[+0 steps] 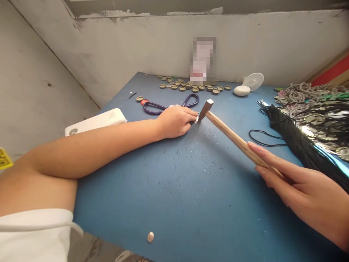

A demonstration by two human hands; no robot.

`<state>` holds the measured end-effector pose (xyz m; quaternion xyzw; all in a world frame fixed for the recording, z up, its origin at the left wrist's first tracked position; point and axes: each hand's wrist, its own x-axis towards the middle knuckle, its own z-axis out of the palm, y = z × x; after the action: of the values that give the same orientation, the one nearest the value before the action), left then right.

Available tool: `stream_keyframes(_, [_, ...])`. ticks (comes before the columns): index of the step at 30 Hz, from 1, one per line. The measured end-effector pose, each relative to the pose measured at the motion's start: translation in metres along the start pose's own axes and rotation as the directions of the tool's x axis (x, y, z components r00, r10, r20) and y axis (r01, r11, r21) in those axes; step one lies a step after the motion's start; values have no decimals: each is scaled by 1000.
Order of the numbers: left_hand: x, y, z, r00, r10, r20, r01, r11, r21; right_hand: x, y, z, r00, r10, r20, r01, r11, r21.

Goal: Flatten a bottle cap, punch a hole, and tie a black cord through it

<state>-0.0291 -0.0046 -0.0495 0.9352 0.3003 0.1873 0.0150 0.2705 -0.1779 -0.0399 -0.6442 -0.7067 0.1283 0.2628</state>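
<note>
My right hand [302, 189] is closed around the wooden handle of a hammer [231, 134]. The hammer's metal head is right at the fingertips of my left hand [174, 122]; whether it touches the piece there, I cannot tell. My left hand rests on the blue table [152, 196] with its fingers pressed together on a small shiny piece [196, 119], mostly hidden by the fingers. Scissors with dark blue handles [153, 112] lie just behind that hand, their blades out of sight.
Several bottle caps [195, 90] lie by the wall, near a blurred upright card [202, 62]. A white power bank [95, 122] sits behind my left forearm. On the right are black cords [289, 134] and a heap of metal pieces. A small pale oval [150, 237] lies near the front edge.
</note>
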Motion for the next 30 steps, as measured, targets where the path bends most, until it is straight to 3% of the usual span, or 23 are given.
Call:
stream_keyframes(8, [-1,8,-3,999,-23,-36,27,992,120,14,-26,-10,970,200,136,-211,974,78])
stream_keyframes(17, [0,-4,4,990,108,-87,-101,991,89,15,-31,-12,970,184,159,-195,979,55])
stream_keyframes(25, [-2,2,0,999,12,-45,-6,991,136,10,-17,-11,956,205,209,-229,969,95])
stream_keyframes(30, [-2,-1,0,998,48,-36,-44,995,87,9,-14,-10,955,227,189,-247,964,95])
